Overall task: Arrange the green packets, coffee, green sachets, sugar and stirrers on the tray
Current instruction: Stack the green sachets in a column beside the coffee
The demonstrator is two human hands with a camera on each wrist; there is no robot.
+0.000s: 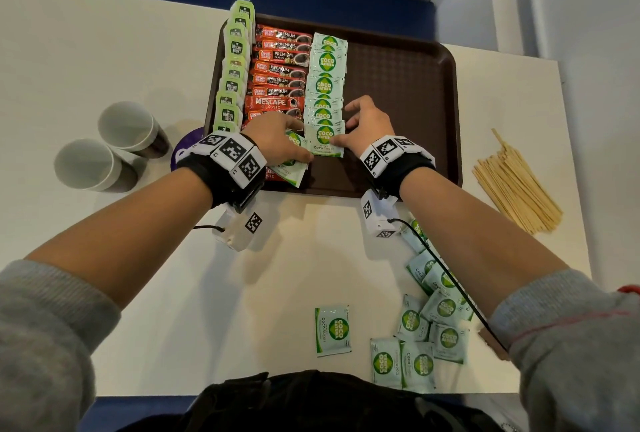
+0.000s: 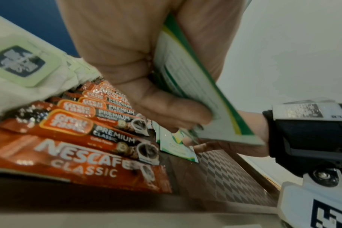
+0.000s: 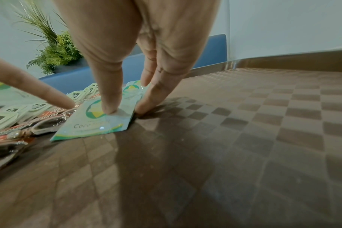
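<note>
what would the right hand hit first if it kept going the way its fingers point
The right hand already presses its fingertips on the nearest Coco Sugar sachet. Going on, it would likely ride up the overlapping sachet column; depth is unclear.

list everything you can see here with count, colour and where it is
tray: one, dark brown, on the white table
tea bag packets: a row, light green, tray's left edge
coffee sticks: a row, red and black, beside the tea bags
Coco Natura sugar sachets: a row, pale green, third column on tray
loose sugar sachets: about ten, pale green, table near right forearm
stirrers: a bundle, tan wood, table right of tray
paper cups: two, white inside, left of tray
purple disc: one, partly hidden behind left wrist
left hand: holds spare sachets
right hand: fingertips press nearest sachet
</note>
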